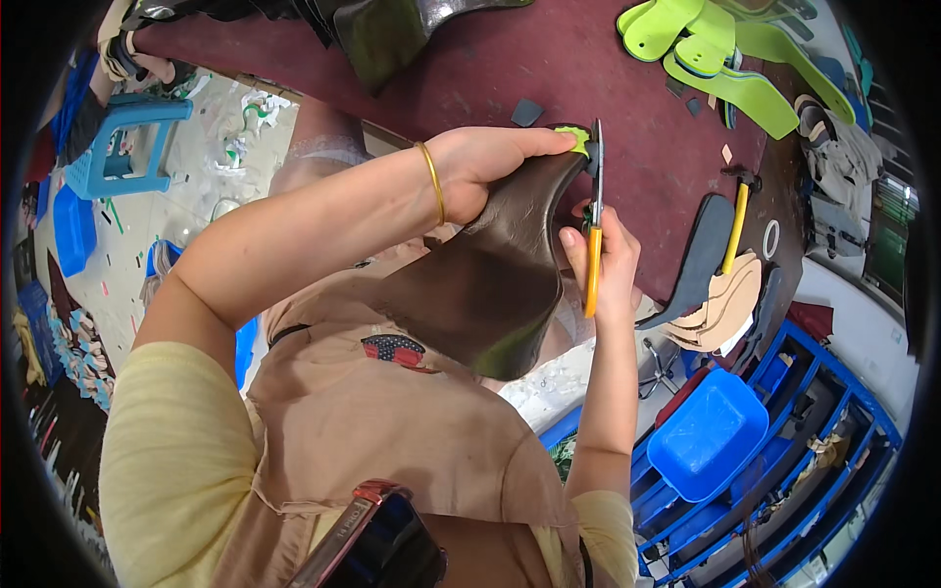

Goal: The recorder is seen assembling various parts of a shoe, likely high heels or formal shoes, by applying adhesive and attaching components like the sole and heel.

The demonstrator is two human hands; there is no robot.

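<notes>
My left hand (480, 162) grips a dark brown, glossy, curved form (500, 265), shaped like a shoe last. One outstretched digit presses on a lime-green piece (571, 140) at the form's upper end; my other left fingers are mostly hidden. On the form's right side, my right hand (613, 260) is closed around scissors (593, 255) with orange handles. Their blades point up, seen edge-on, right beside the green piece. Whether the blades touch it, I cannot tell. The form's wide lower end hangs over my lap, in front of my tan apron (392, 431).
Lime-green insoles (706, 49) lie on the dark red table (451, 83). Another dark form (382, 44) rests at the far edge. To the right are a hammer (737, 220), a dark sole (704, 255) and tan cut pieces (720, 304). A blue basin (708, 436) sits on a blue rack.
</notes>
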